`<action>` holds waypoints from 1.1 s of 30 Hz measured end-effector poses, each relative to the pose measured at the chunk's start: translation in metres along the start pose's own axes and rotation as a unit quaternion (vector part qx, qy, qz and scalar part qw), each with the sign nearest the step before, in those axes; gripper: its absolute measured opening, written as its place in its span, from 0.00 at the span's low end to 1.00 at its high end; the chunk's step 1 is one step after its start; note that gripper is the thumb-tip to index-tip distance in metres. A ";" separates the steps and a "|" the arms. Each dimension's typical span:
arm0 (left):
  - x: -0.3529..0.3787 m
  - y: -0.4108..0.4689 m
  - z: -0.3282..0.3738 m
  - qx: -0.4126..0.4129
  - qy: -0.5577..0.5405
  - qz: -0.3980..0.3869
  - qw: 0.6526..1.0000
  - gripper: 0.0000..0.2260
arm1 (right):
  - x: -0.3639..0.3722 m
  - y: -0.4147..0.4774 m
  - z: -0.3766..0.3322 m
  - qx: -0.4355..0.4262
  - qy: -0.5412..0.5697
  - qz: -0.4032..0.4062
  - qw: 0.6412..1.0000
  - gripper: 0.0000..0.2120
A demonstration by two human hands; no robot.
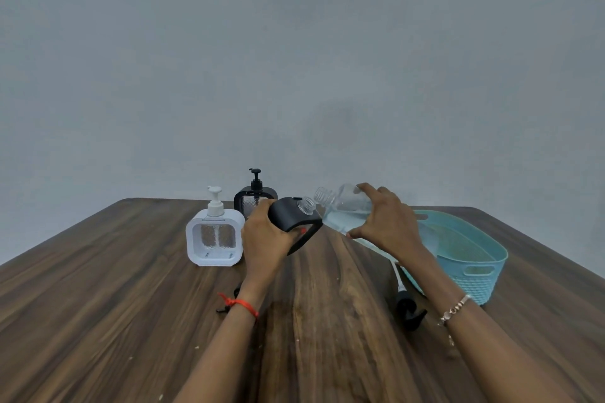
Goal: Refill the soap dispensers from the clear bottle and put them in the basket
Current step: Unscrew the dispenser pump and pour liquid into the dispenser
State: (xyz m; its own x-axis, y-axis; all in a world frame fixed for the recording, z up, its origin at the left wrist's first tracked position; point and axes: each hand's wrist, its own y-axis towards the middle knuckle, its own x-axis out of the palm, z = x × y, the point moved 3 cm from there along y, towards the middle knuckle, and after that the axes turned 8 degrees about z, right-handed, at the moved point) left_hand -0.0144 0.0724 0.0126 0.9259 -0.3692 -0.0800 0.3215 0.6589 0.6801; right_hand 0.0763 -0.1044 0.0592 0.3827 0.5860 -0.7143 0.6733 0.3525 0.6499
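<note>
Beside the teal basket, her left hand grasped an uncapped, tilted black dispenser while her right hand clasped the tipped clear bottle, half-full of pale liquid.

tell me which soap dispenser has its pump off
The black dispenser held tilted in the left hand: its threaded neck is bare. The white dispenser and the rear black dispenser stand with pumps on.
</note>
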 end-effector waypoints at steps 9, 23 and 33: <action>-0.001 -0.003 -0.001 -0.003 -0.005 0.001 1.000 0.25 | 0.000 0.000 -0.002 -0.017 -0.037 -0.013 0.999 0.37; 0.002 -0.007 -0.004 -0.025 -0.017 -0.004 1.000 0.24 | -0.007 0.002 -0.007 -0.043 -0.073 -0.011 0.996 0.36; 0.003 -0.008 -0.004 -0.038 -0.030 -0.007 0.999 0.26 | -0.010 0.001 -0.007 -0.045 -0.083 -0.017 0.995 0.36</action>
State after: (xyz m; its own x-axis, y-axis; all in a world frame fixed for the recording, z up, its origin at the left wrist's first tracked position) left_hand -0.0135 0.0683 0.0038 0.9081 -0.4164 -0.0438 0.3510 0.7000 0.6219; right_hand 0.0686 -0.1048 0.0686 0.4650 0.4468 -0.7643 0.6307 0.4386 0.6402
